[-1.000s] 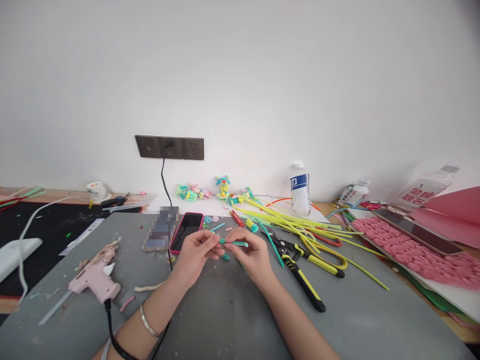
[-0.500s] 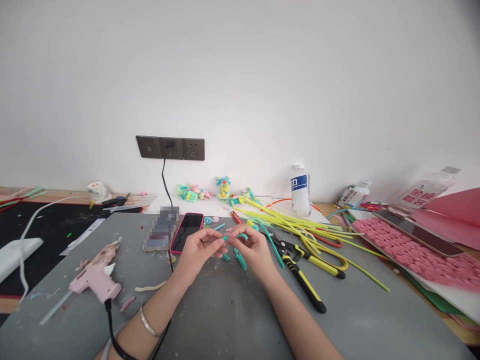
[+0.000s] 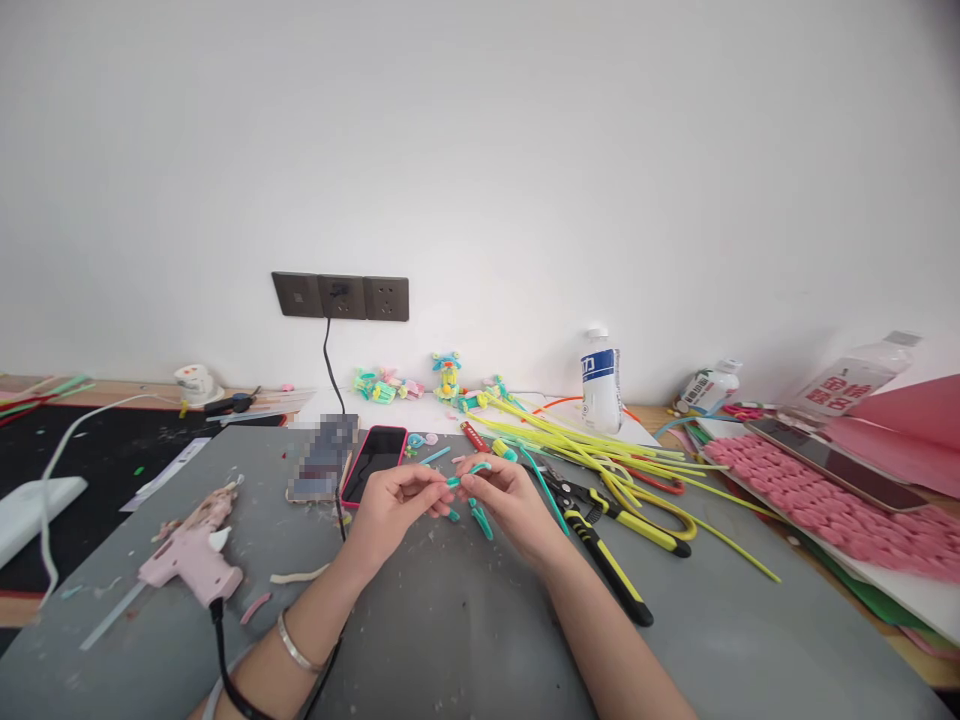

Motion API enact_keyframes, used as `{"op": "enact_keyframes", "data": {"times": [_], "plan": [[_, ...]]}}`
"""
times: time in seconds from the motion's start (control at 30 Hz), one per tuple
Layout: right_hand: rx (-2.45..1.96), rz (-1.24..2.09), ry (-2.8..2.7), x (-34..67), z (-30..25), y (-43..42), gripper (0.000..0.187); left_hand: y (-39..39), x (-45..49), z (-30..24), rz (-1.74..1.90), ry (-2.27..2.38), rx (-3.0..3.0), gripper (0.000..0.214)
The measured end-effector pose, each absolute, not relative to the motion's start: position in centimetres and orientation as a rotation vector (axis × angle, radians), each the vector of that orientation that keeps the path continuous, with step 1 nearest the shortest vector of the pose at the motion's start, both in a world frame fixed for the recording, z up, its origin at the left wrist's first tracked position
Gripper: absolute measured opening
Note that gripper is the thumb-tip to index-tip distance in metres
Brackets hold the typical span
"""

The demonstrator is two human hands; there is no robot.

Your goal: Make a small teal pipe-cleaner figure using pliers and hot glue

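Observation:
Between my two hands is a teal pipe cleaner, bent over at its right end. My left hand pinches its left part between thumb and fingertips. My right hand pinches it close by, with the curved part showing above the fingers. Just below the fingers, short teal pipe cleaner pieces lie on the grey mat. A yellow-and-teal piece lies behind my right hand. The fingers hide part of the held pipe cleaner.
Black-and-yellow pliers and long yellow pipe cleaners lie to the right. A pink glue gun with a cord lies left. Two phones, one pink-edged, lie behind my left hand. Small figures and a bottle stand by the wall.
My fingers have shifted slightly on the teal pipe cleaner, and a bit more of it shows between them. My right hand and forearm have moved a little to the right.

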State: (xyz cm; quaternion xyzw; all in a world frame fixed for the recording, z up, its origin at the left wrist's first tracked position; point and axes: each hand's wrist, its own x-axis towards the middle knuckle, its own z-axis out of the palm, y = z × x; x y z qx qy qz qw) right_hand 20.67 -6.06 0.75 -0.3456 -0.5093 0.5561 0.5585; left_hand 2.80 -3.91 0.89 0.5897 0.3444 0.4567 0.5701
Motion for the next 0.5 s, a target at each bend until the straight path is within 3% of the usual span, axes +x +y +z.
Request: {"op": "enact_keyframes", "data": {"times": [0.13,0.23,0.5], "plan": [[-0.779,1.505,-1.216,21.3,1.3,-6.3,0.025,-4.0,2.8,1.1,1.034,0.735,1.385,0.02],[-0.802,1.454,-1.261,21.2,1.3,-6.4,0.025,-4.0,2.9,1.1,1.036,0.705,1.334,0.02],[-0.796,0.537,-1.383,19.9,0.6,-6.8,0.006,-4.0,3.5,1.4,1.034,0.688,0.832,0.04]]}}
